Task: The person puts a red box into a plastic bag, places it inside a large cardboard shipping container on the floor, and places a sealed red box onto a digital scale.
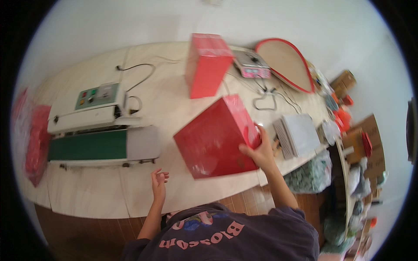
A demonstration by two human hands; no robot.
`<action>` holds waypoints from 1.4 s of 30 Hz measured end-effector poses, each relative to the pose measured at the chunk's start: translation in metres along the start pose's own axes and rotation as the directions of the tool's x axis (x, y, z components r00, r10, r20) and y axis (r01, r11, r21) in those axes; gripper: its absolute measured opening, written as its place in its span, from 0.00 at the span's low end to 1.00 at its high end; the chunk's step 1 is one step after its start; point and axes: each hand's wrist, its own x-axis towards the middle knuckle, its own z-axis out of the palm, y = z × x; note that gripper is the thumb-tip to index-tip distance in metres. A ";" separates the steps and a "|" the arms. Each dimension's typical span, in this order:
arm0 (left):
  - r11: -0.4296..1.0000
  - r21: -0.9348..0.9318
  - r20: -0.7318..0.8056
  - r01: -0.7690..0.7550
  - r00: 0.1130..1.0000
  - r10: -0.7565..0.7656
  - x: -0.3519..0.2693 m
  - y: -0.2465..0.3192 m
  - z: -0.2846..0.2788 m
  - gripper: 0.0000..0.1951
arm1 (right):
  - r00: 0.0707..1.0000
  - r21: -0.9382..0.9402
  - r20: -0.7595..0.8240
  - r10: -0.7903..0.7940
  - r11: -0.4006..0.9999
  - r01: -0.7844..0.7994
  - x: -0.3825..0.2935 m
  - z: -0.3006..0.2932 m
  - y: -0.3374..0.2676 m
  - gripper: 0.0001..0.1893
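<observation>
My right hand (259, 151) grips the right edge of a large red box (215, 143), thumb on its broad face; the fingers behind the edge are partly hidden. The box is tilted over the pale table, with clear tape along its narrow side. My left hand (159, 181) is raised near the table's front, left of the box, fingers loosely curled and apart, touching nothing. Behind the held box a second red box (209, 71), taped on top, stands upright. To the left is a band sealing machine (88, 111) with a green conveyor belt (88, 145).
A digital scale (253, 65) and a red-rimmed tray (284, 62) lie at the back right, with loose cables in front. A grey-white boxy object (297, 135) sits at right. Red plastic packaging (36, 143) lies at far left. Crowded shelves (346, 195) and a filled clear bag (308, 174) are at right.
</observation>
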 end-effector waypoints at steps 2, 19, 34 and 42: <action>0.865 -0.347 0.208 0.362 0.929 -0.305 0.002 -0.040 0.047 0.31 | 0.998 -0.053 0.018 0.058 0.997 -0.057 -0.074 -0.053 0.001 0.51; 0.641 -0.050 0.986 0.766 0.140 -0.090 -0.124 -0.055 0.498 0.27 | 0.485 0.168 -0.794 0.367 0.898 -0.406 -0.426 -0.251 0.087 0.48; 0.686 -0.225 0.932 0.692 0.357 -0.054 -0.062 0.026 0.672 0.39 | 0.453 0.252 -0.856 0.249 0.966 -0.055 -0.323 -0.403 0.174 0.55; 0.736 -0.589 0.685 0.334 0.689 0.235 0.006 -0.010 0.698 0.42 | 0.417 0.429 -0.827 0.378 0.903 0.033 -0.263 -0.504 0.319 0.44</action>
